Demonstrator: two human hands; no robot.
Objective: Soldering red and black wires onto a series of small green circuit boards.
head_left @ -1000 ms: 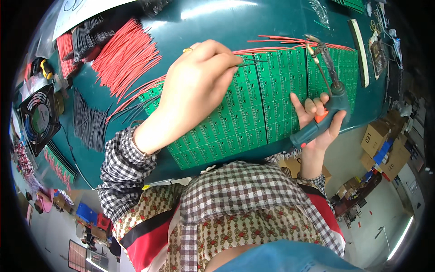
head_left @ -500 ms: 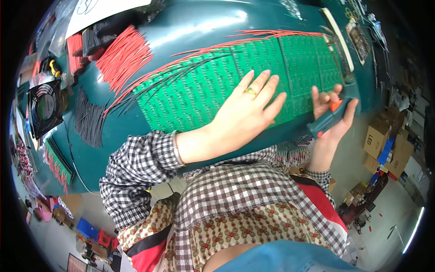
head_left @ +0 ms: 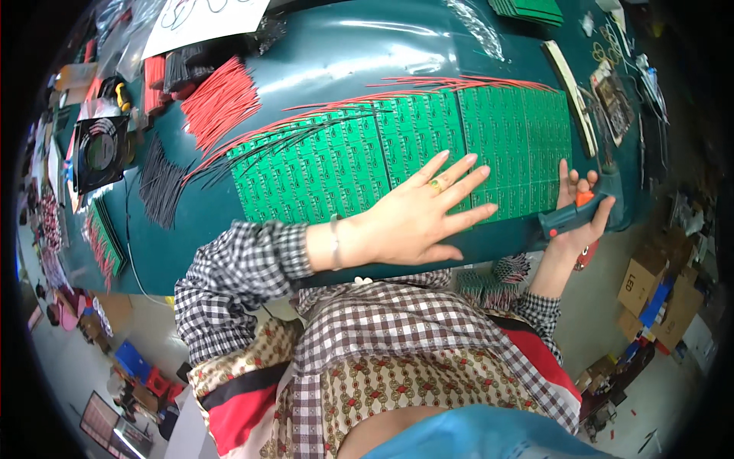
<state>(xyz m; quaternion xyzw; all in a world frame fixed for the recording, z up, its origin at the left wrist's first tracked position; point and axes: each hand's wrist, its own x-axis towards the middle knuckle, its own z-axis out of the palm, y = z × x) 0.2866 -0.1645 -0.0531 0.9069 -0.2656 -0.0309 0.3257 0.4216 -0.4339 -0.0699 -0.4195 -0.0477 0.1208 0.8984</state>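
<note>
Green circuit board panels [head_left: 514, 145] lie side by side on the dark green table mat. My left hand [head_left: 417, 218] rests open over their near edge, fingers spread and palm down. To the right of the panels, my right hand [head_left: 575, 239] grips a teal pistol-shaped soldering gun [head_left: 566, 221] with an orange trigger. Its front end is blurred and hard to make out. Red wires [head_left: 336, 103] lie in a row along the panels' far edge. Black wires [head_left: 294, 130] lie across the panels' far left part.
Piles of red wires [head_left: 222, 103] and black wires [head_left: 162, 187] lie at left, near a black fan [head_left: 99, 153]. Beyond the right end of the panels lies a long pale bar [head_left: 569, 96]. More green boards [head_left: 527, 9] are stacked at the far edge.
The view has shifted, bringing more of the far table in. My left hand has slid right and nearer over the panels. The soldering gun has moved right, away from the panels' right end.
</note>
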